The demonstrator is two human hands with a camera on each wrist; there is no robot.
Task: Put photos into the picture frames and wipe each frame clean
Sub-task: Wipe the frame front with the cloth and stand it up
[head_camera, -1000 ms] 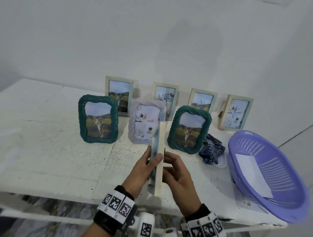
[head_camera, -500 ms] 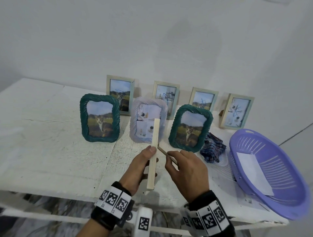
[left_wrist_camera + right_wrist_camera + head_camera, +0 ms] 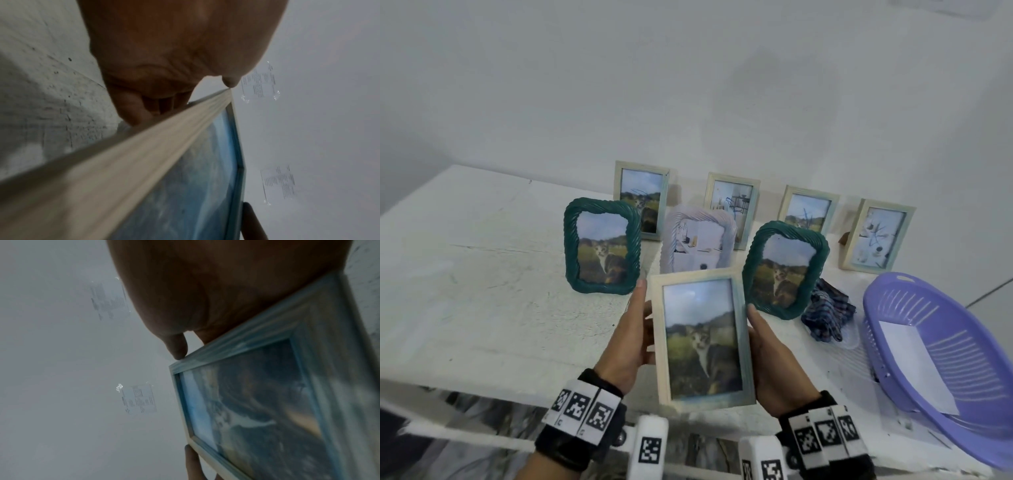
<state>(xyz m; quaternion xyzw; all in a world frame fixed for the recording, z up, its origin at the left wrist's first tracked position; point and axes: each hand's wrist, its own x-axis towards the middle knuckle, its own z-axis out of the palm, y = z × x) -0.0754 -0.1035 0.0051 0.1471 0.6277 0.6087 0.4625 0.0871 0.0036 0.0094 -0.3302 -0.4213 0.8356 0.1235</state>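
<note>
I hold a pale wooden frame (image 3: 702, 337) with a cat photo in it, face up toward me, above the table's front edge. My left hand (image 3: 635, 329) grips its left side, thumb along the edge and fingers behind. My right hand (image 3: 767, 346) grips its right side the same way. The left wrist view shows the frame (image 3: 127, 170) edge-on with fingers curled behind it. The right wrist view shows the frame (image 3: 273, 402) front with the cat photo under the palm. A crumpled blue plaid cloth (image 3: 827, 313) lies on the table to the right.
Two green twisted frames (image 3: 601, 246) (image 3: 786, 269) and a lilac one (image 3: 697, 241) stand mid-table, all with photos. Several pale frames (image 3: 642, 198) line the wall behind. A purple basket (image 3: 941, 363) holding a white sheet sits at the right edge of the white table (image 3: 465, 274).
The frame was edge-on between my hands with its back being handled. It has been turned so the photo side faces me, and both hands now hold its long sides.
</note>
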